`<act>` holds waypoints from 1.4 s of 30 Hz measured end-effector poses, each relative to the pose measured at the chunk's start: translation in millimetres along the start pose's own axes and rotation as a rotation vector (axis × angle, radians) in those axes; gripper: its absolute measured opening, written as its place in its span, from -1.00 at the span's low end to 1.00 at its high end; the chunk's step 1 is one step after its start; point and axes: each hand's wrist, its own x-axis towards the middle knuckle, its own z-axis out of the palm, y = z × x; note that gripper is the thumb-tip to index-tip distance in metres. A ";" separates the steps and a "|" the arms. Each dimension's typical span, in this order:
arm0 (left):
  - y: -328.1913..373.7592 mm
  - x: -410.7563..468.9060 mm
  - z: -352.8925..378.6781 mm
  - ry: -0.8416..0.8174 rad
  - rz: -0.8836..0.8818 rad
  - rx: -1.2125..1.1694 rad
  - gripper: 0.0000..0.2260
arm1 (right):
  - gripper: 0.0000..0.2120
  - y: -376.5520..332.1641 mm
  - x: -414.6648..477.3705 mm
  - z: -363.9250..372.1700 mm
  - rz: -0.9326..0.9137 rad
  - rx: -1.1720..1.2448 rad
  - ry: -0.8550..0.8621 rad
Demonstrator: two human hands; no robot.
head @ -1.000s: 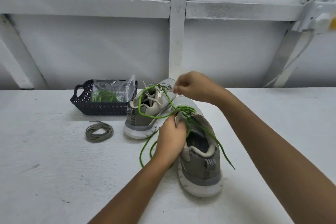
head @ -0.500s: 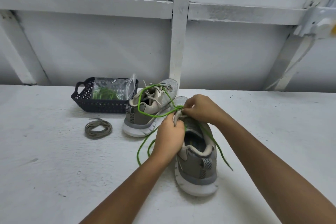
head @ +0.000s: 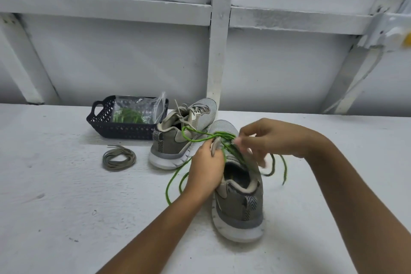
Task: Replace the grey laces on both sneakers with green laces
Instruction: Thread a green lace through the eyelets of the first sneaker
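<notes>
While the table (head: 66,207) lies wide under both hands, the risks sit in the smaller things. The near sneaker (head: 240,202) stands under the left hand (head: 205,169), whose fingers curl round its tongue and upper and hold it. If this grip loosens, a pull on the lace may tip or drag the shoe.

The far sneaker (head: 178,142), just beyond the left hand, carries its grey lace. A loop of the green lace (head: 200,137) reaches over it, though I cannot tell if they touch, and a hard pull could snag there. The basket (head: 124,132) is farther left of the hands, and the grey coil (head: 119,159) lies near it.

The right hand (head: 266,138) seems to pinch the green lace at the eyelets, but its fingertips are blurred. The loose ends trail on both sides of the near sneaker, so uneven pulling may leave one end too short, or an eyelet may be skipped.
</notes>
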 end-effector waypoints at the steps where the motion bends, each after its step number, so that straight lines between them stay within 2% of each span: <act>1: -0.2 0.3 0.1 -0.001 -0.002 -0.002 -0.82 | -0.70 1.5 11.5 1.7 0.013 -0.119 0.101; 3: 0.5 0.6 -0.2 0.000 -0.011 -0.006 -0.86 | -0.72 5.4 38.7 6.4 0.064 -0.375 0.272; 5: 0.9 0.4 -0.4 -0.001 -0.017 -0.020 -0.83 | -0.70 9.5 61.1 14.2 0.135 -0.510 0.266; 7: 1.4 0.0 -0.7 0.001 -0.015 -0.025 -0.78 | -0.69 13.2 77.4 21.6 0.144 -0.532 0.210; 13: 1.3 0.4 1.0 0.013 0.000 -0.013 -0.77 | -0.91 26.7 84.7 24.9 0.065 -0.269 0.336; 16: -0.4 0.2 0.9 0.007 -0.004 -0.004 -0.73 | -0.85 32.2 62.1 20.0 -0.006 0.024 0.346; 18: -1.1 0.5 1.4 0.000 0.000 0.010 -0.73 | -0.81 32.8 40.6 14.1 -0.088 0.171 0.306; 20: -1.6 1.3 2.0 0.002 -0.002 0.014 -0.72 | -0.83 29.0 20.6 8.5 -0.161 0.220 0.239; 23: -2.0 1.6 2.8 0.015 0.001 0.016 -0.79 | -0.74 22.2 0.1 1.7 -0.238 0.190 0.091; 26: -1.3 2.3 2.8 0.004 -0.009 0.038 -0.72 | -0.73 17.0 -5.2 -0.4 -0.227 0.134 -0.088; 28: -0.8 2.3 2.4 0.002 -0.016 0.050 -0.68 | -0.71 18.4 3.9 2.1 -0.178 0.035 0.013; 31: -0.3 1.9 2.3 0.001 -0.028 0.044 -0.66 | -0.74 17.3 31.0 9.0 -0.048 -0.224 0.314; 32: -0.4 1.4 2.6 0.001 -0.033 0.041 -0.67 | -0.74 15.9 41.0 11.2 0.002 -0.312 0.331; 35: -1.0 0.4 2.7 0.002 -0.019 0.024 -0.71 | -0.68 13.9 66.1 20.7 0.126 -0.467 0.216; 37: -1.2 1.7 2.5 -0.001 -0.017 0.016 -0.69 | -0.72 14.5 77.4 26.0 0.142 -0.464 0.195; 42: -2.5 3.7 2.7 -0.006 -0.042 0.040 -0.56 | -0.88 21.2 76.1 24.6 0.089 -0.312 0.300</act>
